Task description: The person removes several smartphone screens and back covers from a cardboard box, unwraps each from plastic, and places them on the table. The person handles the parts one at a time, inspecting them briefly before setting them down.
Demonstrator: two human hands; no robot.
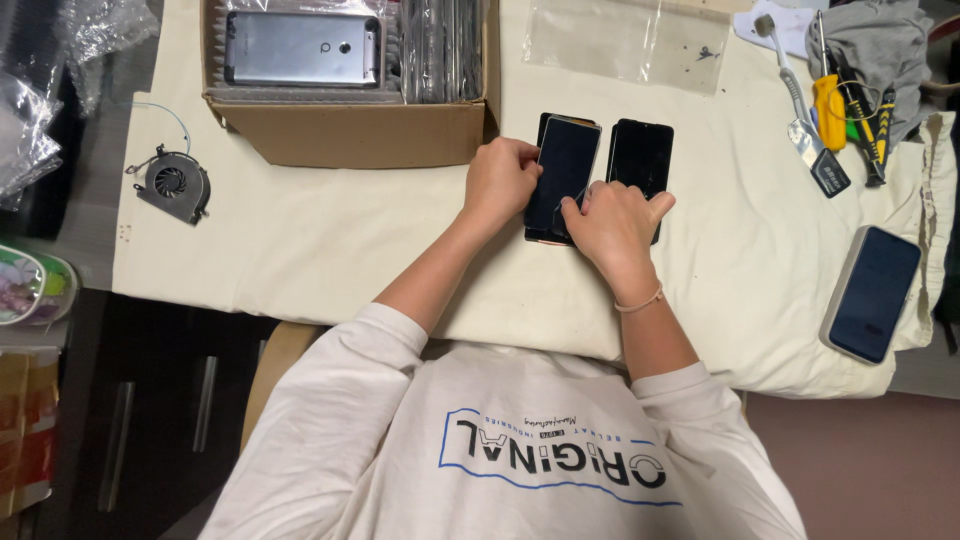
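Where both wrists meet on the cream cloth (pixel 300 240), left hand (pixel 497 182) curls fingers round a black phone's (pixel 563 175) left edge, right hand (pixel 615 228) pinches its lower right edge; second dark phone (pixel 642 155) just beside, cardboard box (pixel 350 130) beyond.

There is one view only, from a camera worn on the person's head, so no second view shares any part of it. It looks almost straight down, from fairly close. The left hand (pixel 500 180) and right hand (pixel 613 222) sit just above the middle of the frame. The person's shirt front fills the bottom edge below the hands. A cardboard box (pixel 350 130) lies beyond the left hand at the top; a phone (pixel 872 293) lies out past the right hand.
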